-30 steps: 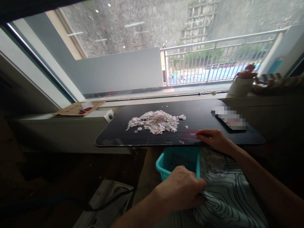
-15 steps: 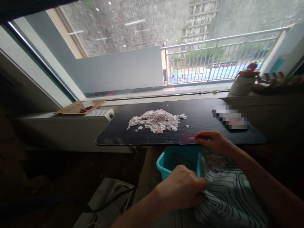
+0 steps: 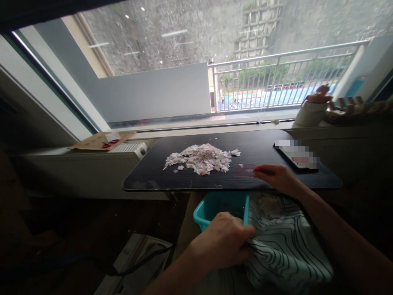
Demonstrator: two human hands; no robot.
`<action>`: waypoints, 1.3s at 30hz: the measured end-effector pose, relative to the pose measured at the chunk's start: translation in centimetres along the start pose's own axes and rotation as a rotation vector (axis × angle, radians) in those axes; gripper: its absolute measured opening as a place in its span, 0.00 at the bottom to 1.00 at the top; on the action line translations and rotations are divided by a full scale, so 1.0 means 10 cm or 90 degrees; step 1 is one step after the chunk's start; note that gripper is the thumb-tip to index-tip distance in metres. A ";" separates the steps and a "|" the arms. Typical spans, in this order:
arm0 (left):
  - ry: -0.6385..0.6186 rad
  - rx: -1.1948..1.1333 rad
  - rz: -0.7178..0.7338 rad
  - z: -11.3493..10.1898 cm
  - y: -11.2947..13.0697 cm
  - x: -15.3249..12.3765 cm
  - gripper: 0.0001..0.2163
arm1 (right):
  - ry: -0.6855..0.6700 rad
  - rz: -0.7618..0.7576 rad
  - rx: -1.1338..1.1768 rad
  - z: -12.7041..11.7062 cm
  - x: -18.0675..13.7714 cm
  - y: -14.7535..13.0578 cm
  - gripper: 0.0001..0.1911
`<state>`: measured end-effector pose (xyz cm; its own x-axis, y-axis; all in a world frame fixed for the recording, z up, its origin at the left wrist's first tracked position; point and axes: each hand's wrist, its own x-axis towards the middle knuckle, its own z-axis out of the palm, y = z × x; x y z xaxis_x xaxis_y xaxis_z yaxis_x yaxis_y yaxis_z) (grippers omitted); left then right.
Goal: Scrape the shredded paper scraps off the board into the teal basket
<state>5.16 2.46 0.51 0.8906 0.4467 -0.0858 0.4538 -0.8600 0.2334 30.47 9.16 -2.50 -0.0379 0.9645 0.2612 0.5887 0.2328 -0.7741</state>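
Note:
My right hand (image 3: 276, 176) pinches a see-through pink protractor (image 3: 243, 171) at its right end, low over the front of the black tabletop (image 3: 147, 174). Left of it lies a heap of small torn paper pieces (image 3: 204, 157). Below the table edge, my left hand (image 3: 225, 239) is closed on the edge of a pale green cloth with dark wavy lines (image 3: 285, 254). That hand also overlaps the near rim of a turquoise plastic bin (image 3: 199, 213). More paper scraps (image 3: 272, 208) rest on the cloth. The bin's inside is dark, so its contents are unclear.
A phone-like flat object (image 3: 296, 155), partly blurred out, lies on the tabletop's right side. Beyond stand a window and a sill with a white pot (image 3: 311, 112). At left, a brown paper envelope (image 3: 92, 140) with red-handled scissors (image 3: 109, 144) lies atop a radiator (image 3: 80, 168).
My right hand has raised the protractor from the tabletop's front edge, farther in towards the heap. My left hand, the cloth and the bin have shifted a little left.

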 end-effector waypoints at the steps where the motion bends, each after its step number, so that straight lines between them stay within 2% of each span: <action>1: 0.005 -0.011 -0.017 -0.01 -0.02 -0.05 0.08 | 0.046 0.005 -0.010 -0.02 0.02 0.04 0.17; 3: 0.006 -0.039 -0.059 -0.03 -0.07 -0.17 0.07 | 0.119 0.012 -0.043 -0.06 0.09 0.14 0.17; 4: 0.007 -0.046 -0.084 -0.03 -0.09 -0.23 0.06 | 0.130 0.012 -0.058 -0.07 0.13 0.18 0.17; 6: 0.021 -0.046 -0.141 -0.01 -0.13 -0.33 0.05 | 0.121 0.011 -0.086 -0.08 0.19 0.25 0.17; 9: 0.042 -0.072 -0.175 0.04 -0.17 -0.42 0.03 | 0.091 0.026 -0.117 -0.07 0.19 0.25 0.17; 17: 0.075 -0.119 -0.175 0.08 -0.23 -0.40 0.03 | -0.047 0.067 0.013 -0.22 -0.13 0.08 0.17; 21: 0.075 -0.122 -0.180 0.07 -0.23 -0.40 0.03 | -0.004 0.072 0.028 -0.21 -0.12 0.10 0.17; 26: 0.066 -0.120 -0.177 0.04 -0.23 -0.40 0.03 | -0.072 0.063 0.027 -0.18 -0.19 0.10 0.16; 32: 0.063 -0.118 -0.171 0.03 -0.24 -0.38 0.02 | -0.014 0.073 0.017 -0.25 -0.31 0.07 0.16; 37: 0.073 -0.121 -0.175 0.04 -0.23 -0.38 0.03 | -0.067 0.074 0.009 -0.28 -0.34 0.03 0.15; 39: 0.068 -0.117 -0.182 0.04 -0.23 -0.37 0.02 | -0.053 0.065 0.012 -0.29 -0.31 0.01 0.15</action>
<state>0.82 2.66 -0.10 0.7162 0.6940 -0.0732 0.6621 -0.6427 0.3855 33.02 5.89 -1.74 -0.0458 0.9900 0.1332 0.5777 0.1351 -0.8050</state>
